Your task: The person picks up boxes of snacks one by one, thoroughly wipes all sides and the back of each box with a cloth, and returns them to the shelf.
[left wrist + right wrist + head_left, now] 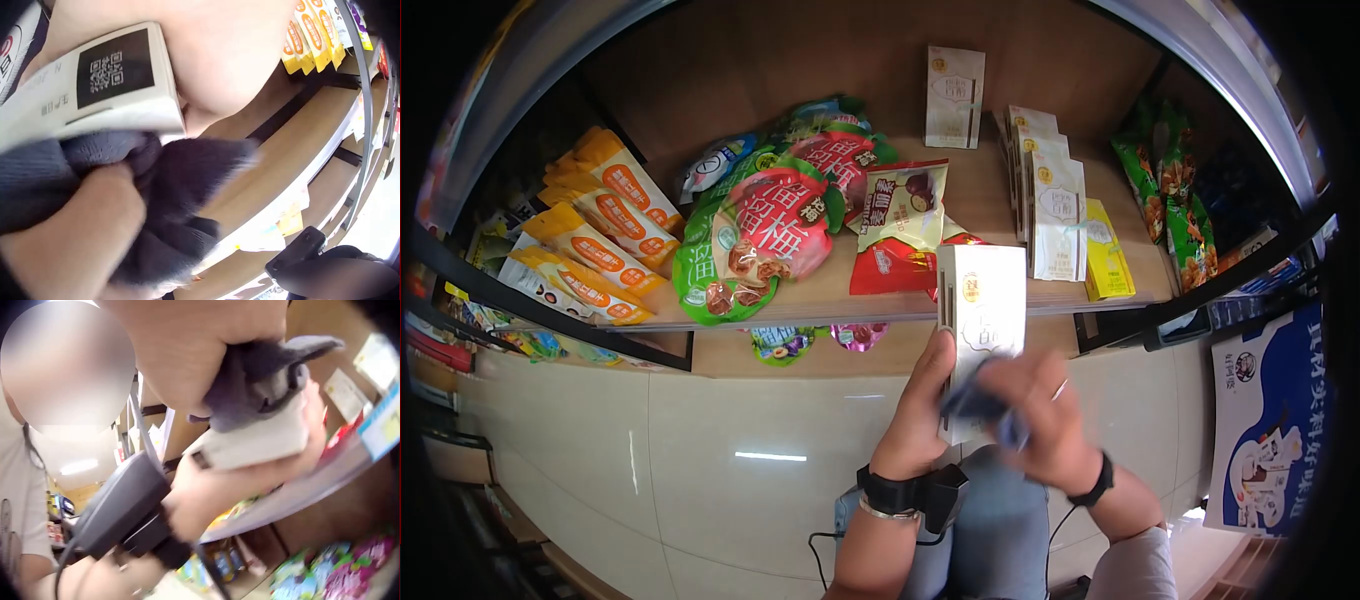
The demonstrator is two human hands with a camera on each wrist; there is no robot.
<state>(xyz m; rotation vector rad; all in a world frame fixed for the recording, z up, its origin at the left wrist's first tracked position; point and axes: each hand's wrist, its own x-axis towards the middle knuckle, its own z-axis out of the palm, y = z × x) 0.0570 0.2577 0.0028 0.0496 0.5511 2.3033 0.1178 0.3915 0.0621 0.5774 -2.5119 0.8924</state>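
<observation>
My left hand (pixel 918 415) grips a white carton (pixel 992 285) by its left side, in front of the shelf. A dark grey cloth (pixel 975 402) is bunched in my right hand (pixel 1045 420), over the lower front of the carton. The right hand is blurred in the head view. In the left wrist view, the carton's end (pixel 165 81) bears a black square with a QR code, and the cloth (pixel 194 175) lies along its side. From the right wrist, the cloth (pixel 240 394) is seen against the carton (pixel 259 444), partly hiding it.
Similar white cartons (pixel 1058 215) stand in a row on the shelf (pixel 800 312), with a yellow box (pixel 1108 255) beside them. One carton (pixel 954 97) stands at the back. Green-and-red snack bags (pixel 775 225), orange pouches (pixel 615 215) and green packets (pixel 1190 225) fill other parts.
</observation>
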